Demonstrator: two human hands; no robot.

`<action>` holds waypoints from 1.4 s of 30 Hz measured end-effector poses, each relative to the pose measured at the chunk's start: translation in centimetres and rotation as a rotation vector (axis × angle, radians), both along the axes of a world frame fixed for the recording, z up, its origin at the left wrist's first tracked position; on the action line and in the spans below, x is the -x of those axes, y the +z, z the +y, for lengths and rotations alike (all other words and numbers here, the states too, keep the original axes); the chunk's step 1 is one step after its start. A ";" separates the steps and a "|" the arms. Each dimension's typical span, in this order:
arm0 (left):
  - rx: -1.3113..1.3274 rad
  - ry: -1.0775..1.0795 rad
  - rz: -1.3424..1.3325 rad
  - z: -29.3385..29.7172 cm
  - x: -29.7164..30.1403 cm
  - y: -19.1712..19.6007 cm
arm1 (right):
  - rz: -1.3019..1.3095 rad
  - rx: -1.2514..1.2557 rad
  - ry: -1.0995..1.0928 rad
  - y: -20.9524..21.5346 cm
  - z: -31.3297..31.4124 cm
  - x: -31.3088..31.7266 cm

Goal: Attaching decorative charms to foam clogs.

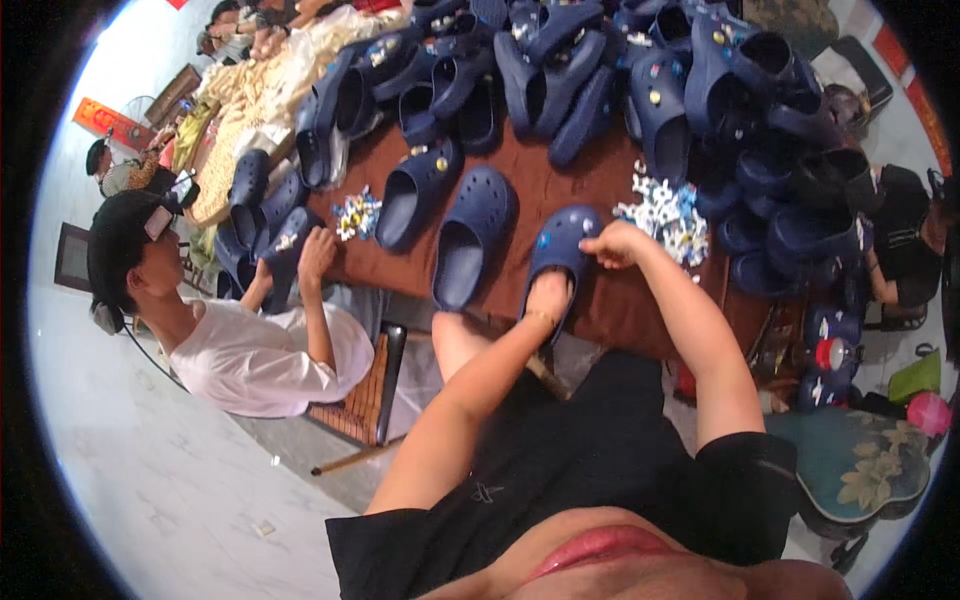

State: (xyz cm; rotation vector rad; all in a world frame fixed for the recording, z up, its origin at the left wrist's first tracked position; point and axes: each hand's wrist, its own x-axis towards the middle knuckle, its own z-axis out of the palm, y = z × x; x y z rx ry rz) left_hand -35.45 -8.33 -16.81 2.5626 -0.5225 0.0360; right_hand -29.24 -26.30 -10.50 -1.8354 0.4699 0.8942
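A navy blue clog (568,226) with small charms on its perforated upper lies at the table's near edge, toe pointing away. My left hand (549,296) reaches into its foot opening and steadies it; the fingertips are hidden inside. At the right side of the upper, my right hand (615,245) presses with fingers pinched together; any small piece between them is too small to make out. Just beyond that hand is a heap of white, blue and yellow charms (672,222). To the left rests another navy clog (484,205), with no charms visible on it.
Navy clogs (555,85) are piled along the far side of the brown-covered table (390,165). A smaller charm pile (357,213) sits at left. Beside me, a seated co-worker (250,350) handles a clog. A padded stool (850,470) stands at right.
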 end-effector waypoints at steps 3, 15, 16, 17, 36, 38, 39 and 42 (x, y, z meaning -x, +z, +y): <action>-0.047 -0.010 0.157 0.4 0.3 0.9 | 0.031 0.110 0.168 1.8 0.6 -0.5; -0.005 0.031 0.134 -0.1 -0.2 1.9 | -0.236 0.328 0.348 0.4 0.5 -1.8; 0.011 0.027 0.069 -0.1 -0.3 1.4 | -0.242 0.311 0.303 0.6 0.4 -1.2; 0.006 0.012 0.068 -0.2 -0.6 1.2 | -0.305 0.367 0.348 0.2 0.0 -1.0; 0.206 0.081 -0.037 -2.3 -0.1 5.9 | -0.731 0.058 -0.304 0.2 7.0 16.2; 0.374 -0.111 -0.178 -3.9 0.7 10.1 | -0.953 0.079 -0.456 -1.1 5.7 14.8; 0.505 -0.201 -0.227 -4.4 0.8 11.1 | -1.103 0.028 -0.504 -1.1 4.6 13.4; 0.638 -0.355 -0.297 -3.5 2.4 16.6 | -1.170 0.165 -0.602 7.5 1.3 11.7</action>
